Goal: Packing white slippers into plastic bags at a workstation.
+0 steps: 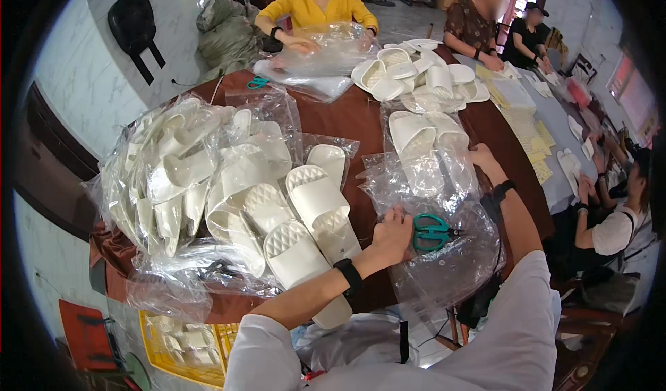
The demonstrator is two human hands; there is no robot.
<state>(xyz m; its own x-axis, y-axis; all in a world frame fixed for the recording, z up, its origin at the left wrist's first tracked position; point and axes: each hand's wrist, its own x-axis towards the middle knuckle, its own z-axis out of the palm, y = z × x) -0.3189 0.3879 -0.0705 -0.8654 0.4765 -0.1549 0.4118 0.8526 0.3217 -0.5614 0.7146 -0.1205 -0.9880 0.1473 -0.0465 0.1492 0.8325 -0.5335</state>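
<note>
In front of me a pair of white slippers (414, 143) lies inside a clear plastic bag (374, 176) on the table. My right hand (490, 163) is at the right side of the slippers, fingers curled on the bag's edge. Near the bag's lower left, my left hand (390, 237) has its fingers closed on the plastic. Teal-handled scissors (431, 233) lie on a layer of clear plastic bags (451, 273) just right of my left hand. Loose white slippers (316, 197) rest beside my left forearm.
A large heap of bagged slippers (173, 176) covers the left of the brown table (368, 124). More slippers (437, 79) are piled at the far side, near a person in yellow (316, 9) handling plastic. Other people work at a grey table (555, 162). A yellow crate (184, 360) stands below left.
</note>
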